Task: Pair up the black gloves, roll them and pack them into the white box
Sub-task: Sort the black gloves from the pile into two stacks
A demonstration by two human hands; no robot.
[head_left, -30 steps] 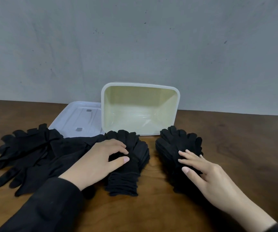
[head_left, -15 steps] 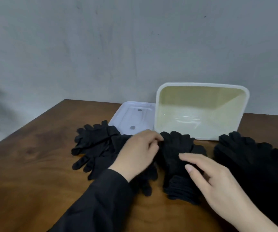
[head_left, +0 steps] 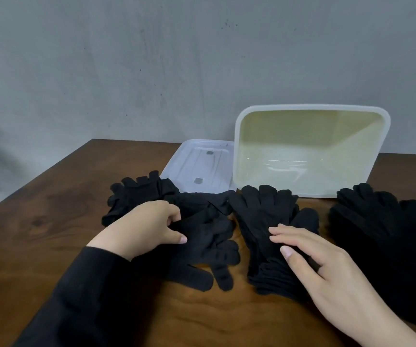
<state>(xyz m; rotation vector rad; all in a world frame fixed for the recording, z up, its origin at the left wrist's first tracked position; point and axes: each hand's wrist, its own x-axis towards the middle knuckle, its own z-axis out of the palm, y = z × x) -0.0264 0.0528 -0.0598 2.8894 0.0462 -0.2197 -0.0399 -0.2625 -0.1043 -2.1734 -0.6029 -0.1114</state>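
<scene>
A person's two hands work among black knit gloves spread across a dark brown wooden table [head_left: 39, 236] with a visible grain. The left hand [head_left: 143, 226], in a black sleeve [head_left: 81, 296], curls its fingers and thumb around the cuff of a loose glove [head_left: 201, 249] that lies flat with its fingers pointing toward the table's near edge. The right hand [head_left: 327, 266] rests with straight, relaxed fingers on top of a neat stack of gloves [head_left: 267, 221], holding nothing; how many gloves the stack holds cannot be counted. A jumbled heap of gloves [head_left: 136, 194] lies behind the left hand, and a third, larger pile [head_left: 382, 221] sits by the table's right edge, partly cut off by the frame. The soft, matte fabric merges into one dark mass, so no exact glove count can be given. One white plastic box [head_left: 312, 108], rectangular with rounded corners and a glossy, cream-tinted inside, is tipped on its side near the table's far edge, its opening facing the camera and no gloves in it. One translucent white lid [head_left: 201, 166], ribbed, with two small grey squares on it, lies flat just left of the box. Behind stands a mottled grey wall [head_left: 151, 58].
</scene>
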